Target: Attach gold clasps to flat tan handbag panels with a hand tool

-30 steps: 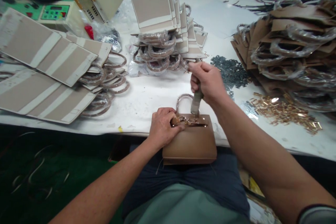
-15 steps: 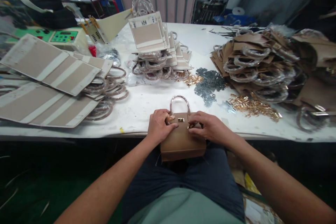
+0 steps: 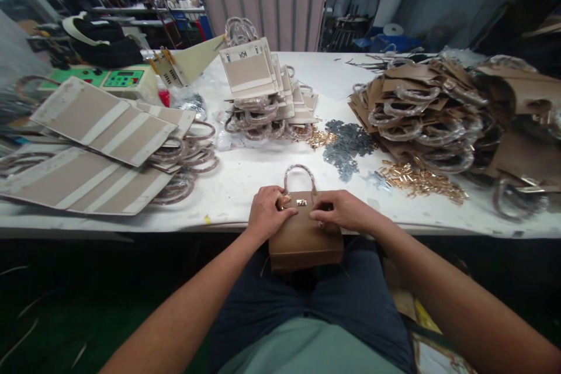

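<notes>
A small tan handbag (image 3: 305, 242) rests between the table's front edge and my lap, its plastic-wrapped handle (image 3: 300, 167) standing up. A shiny metal clasp plate (image 3: 301, 203) sits at its top centre. My left hand (image 3: 267, 211) grips the bag's upper left edge, thumb on the front face beside a gold-coloured bit. On the other side, my right hand (image 3: 344, 210) is closed in a pinch against the front, just below the handle's right base. Whatever lies between its fingertips is too small or hidden to name.
Small gold metal pieces (image 3: 421, 180) and dark flat metal pieces (image 3: 348, 143) lie loose on the white table (image 3: 245, 187). Piled tan bag parts (image 3: 412, 93) stand at the right, beige panels (image 3: 105, 123) at the left, more panels (image 3: 248, 73) behind. A green-topped machine (image 3: 127, 79) sits back left.
My right hand has shifted slightly, its fingertips now pinched closer together over the front of the bag. My left hand keeps its grip. The camera view has tilted up a little.
</notes>
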The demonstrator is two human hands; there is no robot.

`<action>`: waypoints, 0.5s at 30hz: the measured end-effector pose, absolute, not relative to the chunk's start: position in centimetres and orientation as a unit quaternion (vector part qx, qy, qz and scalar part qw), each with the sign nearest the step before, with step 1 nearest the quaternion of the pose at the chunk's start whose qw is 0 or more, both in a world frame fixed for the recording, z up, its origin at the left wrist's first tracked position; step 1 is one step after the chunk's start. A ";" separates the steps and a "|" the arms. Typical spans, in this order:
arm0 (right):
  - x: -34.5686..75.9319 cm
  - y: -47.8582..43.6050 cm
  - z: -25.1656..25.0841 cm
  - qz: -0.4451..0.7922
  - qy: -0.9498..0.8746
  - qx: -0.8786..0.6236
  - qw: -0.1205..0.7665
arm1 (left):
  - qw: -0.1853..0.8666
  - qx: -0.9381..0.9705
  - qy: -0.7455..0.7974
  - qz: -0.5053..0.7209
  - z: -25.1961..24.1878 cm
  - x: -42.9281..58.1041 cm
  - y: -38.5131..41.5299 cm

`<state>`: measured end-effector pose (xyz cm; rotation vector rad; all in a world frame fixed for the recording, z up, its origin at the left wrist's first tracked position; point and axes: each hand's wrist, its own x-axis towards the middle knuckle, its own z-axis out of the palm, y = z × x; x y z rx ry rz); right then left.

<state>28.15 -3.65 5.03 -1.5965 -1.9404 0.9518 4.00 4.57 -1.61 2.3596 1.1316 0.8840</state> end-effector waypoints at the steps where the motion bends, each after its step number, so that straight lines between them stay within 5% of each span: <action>1: 28.2 -3.0 5.2 0.351 -0.698 -0.588 0.210 | 0.191 0.839 0.406 0.309 -1.6 4.0 4.6; 8: 27.5 -0.1 5.3 0.311 -0.724 -0.597 0.148 | 0.193 0.833 0.440 0.274 -1.1 4.4 4.5; 15: 27.8 2.0 7.6 0.498 -0.415 -0.518 0.558 | 0.200 0.829 0.443 0.276 -1.0 4.5 4.6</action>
